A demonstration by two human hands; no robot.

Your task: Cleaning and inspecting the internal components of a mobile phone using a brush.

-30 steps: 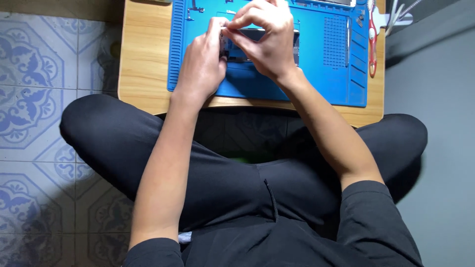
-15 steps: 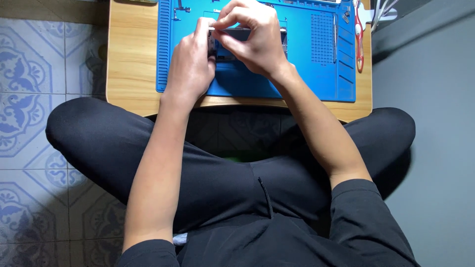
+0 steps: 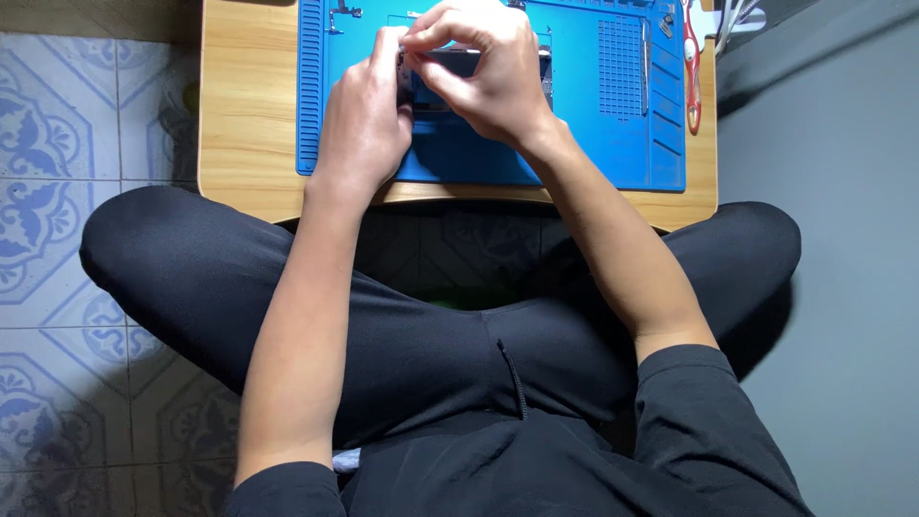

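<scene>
A small dark flat device (image 3: 450, 65), like a phone, lies on a blue work mat (image 3: 593, 124) on a low wooden table (image 3: 244, 115). My left hand (image 3: 364, 124) grips the device's left end with its fingers curled. Over the top of the device arches my right hand (image 3: 483, 72), whose fingertips pinch at the upper left corner. Most of the device is hidden beneath both hands. I sit cross-legged in black clothes with my knees under the table's near edge.
A red-handled tool (image 3: 692, 67) lies along the mat's right edge, and small metal parts (image 3: 340, 11) sit in the mat's upper left. Patterned floor tiles (image 3: 57, 124) lie to the left. A grey wall (image 3: 833, 191) stands to the right.
The view has shifted a little, so table and mat sit further left and higher in the picture. Both hands stay on the device with nearly the same grip.
</scene>
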